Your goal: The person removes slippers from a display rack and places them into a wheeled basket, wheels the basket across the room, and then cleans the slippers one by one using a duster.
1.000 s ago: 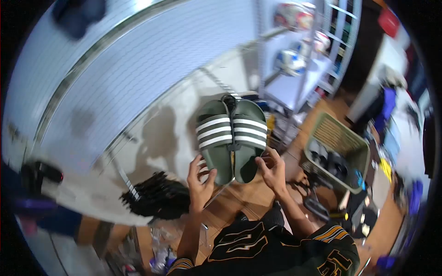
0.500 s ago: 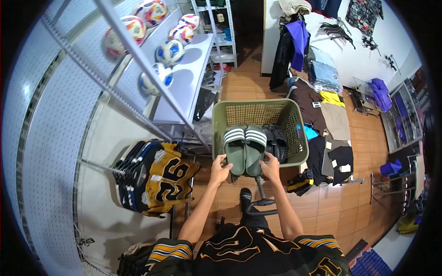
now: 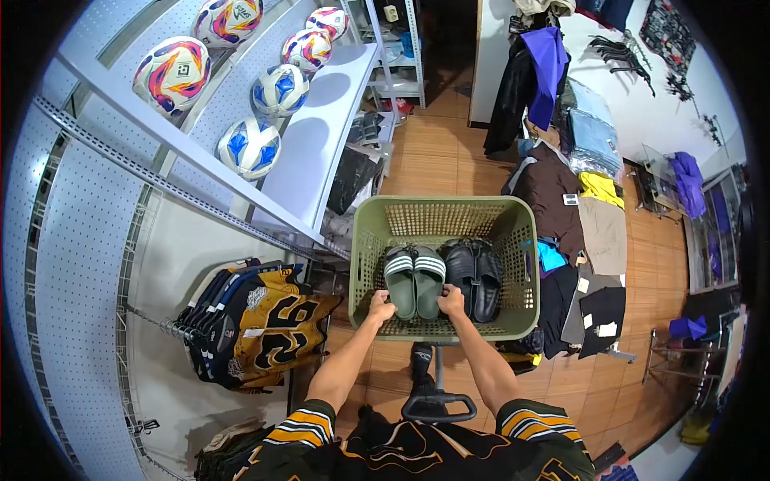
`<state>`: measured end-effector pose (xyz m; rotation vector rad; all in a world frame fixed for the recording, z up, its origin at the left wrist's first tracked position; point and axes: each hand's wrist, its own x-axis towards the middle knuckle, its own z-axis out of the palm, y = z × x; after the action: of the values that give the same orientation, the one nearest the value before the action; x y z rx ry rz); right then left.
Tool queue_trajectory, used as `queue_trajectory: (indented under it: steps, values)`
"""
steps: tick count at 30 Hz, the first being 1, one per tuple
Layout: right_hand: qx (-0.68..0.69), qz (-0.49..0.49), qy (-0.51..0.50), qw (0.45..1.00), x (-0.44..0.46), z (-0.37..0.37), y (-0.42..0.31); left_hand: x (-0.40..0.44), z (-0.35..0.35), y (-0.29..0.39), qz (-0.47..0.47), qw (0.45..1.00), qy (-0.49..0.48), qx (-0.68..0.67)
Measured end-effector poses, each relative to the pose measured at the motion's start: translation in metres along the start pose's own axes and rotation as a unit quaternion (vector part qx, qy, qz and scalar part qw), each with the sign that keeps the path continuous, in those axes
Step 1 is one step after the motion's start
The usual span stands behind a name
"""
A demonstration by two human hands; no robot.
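Note:
Green slides (image 3: 415, 284) with white stripes lie side by side inside the olive plastic basket (image 3: 525, 321), toward its left half. My left hand (image 3: 381, 308) is closed at the heel of the left slide, over the basket's front part. At the heel of the right slide, my right hand (image 3: 451, 301) pinches the edge between thumb and fingers. A pair of black sandals (image 3: 473, 276) rests in the basket just to the right of the green pair.
Several balls (image 3: 250, 148) stand on the white shelf (image 3: 301, 176) at the upper left. Jerseys (image 3: 277, 329) hang on a rack at the left. Folded clothes (image 3: 549, 200) lie to the right of the basket. A black handle (image 3: 439, 407) is below it.
The green slides moved from beside the wall panel to above the basket, then down into it, with both hands on them. The view turned toward the basket.

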<state>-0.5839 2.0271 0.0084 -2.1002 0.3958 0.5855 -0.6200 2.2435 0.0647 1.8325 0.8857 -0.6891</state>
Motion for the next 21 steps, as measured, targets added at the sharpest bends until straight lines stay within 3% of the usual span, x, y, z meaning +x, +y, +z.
queue_trajectory:
  steps: [6,8,11,15,17,21]
  values:
    - [0.017,0.031,-0.046,0.998,0.013,0.019,0.019,0.023,0.013,-0.018,-0.008,1.0,-0.015,-0.018]
    - [0.011,0.012,-0.073,0.997,0.013,0.023,0.026,0.048,0.02,-0.047,0.008,0.992,-0.061,-0.109]
    - [0.114,0.01,-0.079,0.99,0.021,0.047,0.055,0.029,0.019,-0.037,-0.017,0.995,-0.061,-0.081]
    - [0.075,-0.02,-0.067,0.995,-0.015,0.023,0.021,-0.004,0.009,-0.023,-0.012,0.991,-0.078,-0.11]
    - [0.099,-0.066,-0.043,0.992,-0.02,0.028,0.026,-0.03,0.003,-0.02,0.074,0.988,-0.068,-0.114]
    - [0.105,-0.107,-0.022,0.988,-0.053,0.008,-0.012,-0.092,-0.015,-0.011,0.141,0.973,-0.066,-0.17]
